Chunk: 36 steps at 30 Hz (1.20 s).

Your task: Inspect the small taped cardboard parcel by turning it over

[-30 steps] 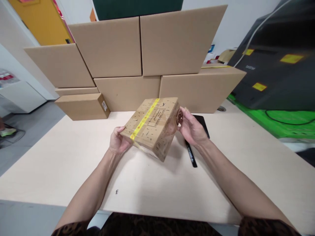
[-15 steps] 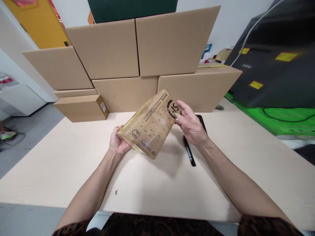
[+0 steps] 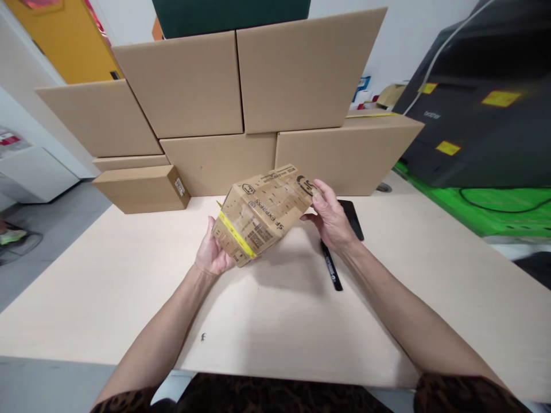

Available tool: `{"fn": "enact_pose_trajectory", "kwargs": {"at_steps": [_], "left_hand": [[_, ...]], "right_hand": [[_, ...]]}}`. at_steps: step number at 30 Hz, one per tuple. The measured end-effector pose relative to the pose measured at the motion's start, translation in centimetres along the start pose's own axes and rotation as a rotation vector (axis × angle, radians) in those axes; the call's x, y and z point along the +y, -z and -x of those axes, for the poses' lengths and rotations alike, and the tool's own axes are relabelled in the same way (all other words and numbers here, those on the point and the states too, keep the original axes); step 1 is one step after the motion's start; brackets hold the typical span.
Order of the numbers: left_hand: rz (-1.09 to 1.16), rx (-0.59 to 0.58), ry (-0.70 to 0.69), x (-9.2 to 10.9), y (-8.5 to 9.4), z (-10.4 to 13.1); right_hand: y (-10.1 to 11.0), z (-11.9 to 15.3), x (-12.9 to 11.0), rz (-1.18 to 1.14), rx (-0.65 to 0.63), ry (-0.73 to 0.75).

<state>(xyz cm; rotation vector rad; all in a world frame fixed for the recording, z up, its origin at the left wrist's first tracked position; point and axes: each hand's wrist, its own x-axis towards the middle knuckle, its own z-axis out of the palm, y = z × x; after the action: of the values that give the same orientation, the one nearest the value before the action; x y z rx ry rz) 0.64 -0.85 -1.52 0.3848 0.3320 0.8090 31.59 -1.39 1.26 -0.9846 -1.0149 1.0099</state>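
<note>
Stacked cardboard boxes (image 3: 241, 86) behind pale bench (image 3: 129, 275), small taped parcel (image 3: 262, 212) tilted above it — left hand (image 3: 212, 252) gripping its near end, right hand (image 3: 331, 221) its far end, black marker (image 3: 331, 269) beside.

Your left hand (image 3: 210, 252) covers the near end of the small printed box (image 3: 262, 212), and your right hand (image 3: 331, 221) hides its far corner. The box's underside faces away from you. Your right wrist crosses the black marker (image 3: 332, 269), and the dark flat object (image 3: 353, 218) behind it is partly covered. The print on the small label (image 3: 179, 187) is too small to read.
</note>
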Motion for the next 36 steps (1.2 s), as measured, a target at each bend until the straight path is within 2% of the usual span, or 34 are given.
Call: {"fn": "enact_pose_trajectory", "kwargs": {"at_steps": [5,10,16,22,26,31,36], "left_hand": [[-0.017,-0.087,0.016,-0.3,-0.2,0.1],[-0.128,-0.056,0.010,-0.7,-1.6,0.4],[-0.301,-0.045,-0.089,-1.4,-3.3,0.7],[-0.438,-0.081,-0.192,-1.9,-3.0,0.5],[-0.554,-0.007,-0.292,-2.2,-3.3,0.2],[-0.687,0.066,-0.436,-2.8,-4.2,-0.1],[-0.672,0.171,-0.503,-2.9,-3.5,-0.4]], "right_hand": [[0.1,-0.3,0.7,-0.076,0.041,-0.075],[0.3,-0.6,0.9,-0.173,0.074,-0.164],[0.4,-0.9,1.0,-0.195,0.075,-0.225],[0.1,-0.7,1.1,-0.171,0.126,-0.305],[-0.4,-0.4,1.1,-0.133,0.165,-0.314],[-0.8,0.1,1.0,-0.051,0.129,-0.265],[-1.2,0.7,0.5,0.013,0.099,-0.180]]}}
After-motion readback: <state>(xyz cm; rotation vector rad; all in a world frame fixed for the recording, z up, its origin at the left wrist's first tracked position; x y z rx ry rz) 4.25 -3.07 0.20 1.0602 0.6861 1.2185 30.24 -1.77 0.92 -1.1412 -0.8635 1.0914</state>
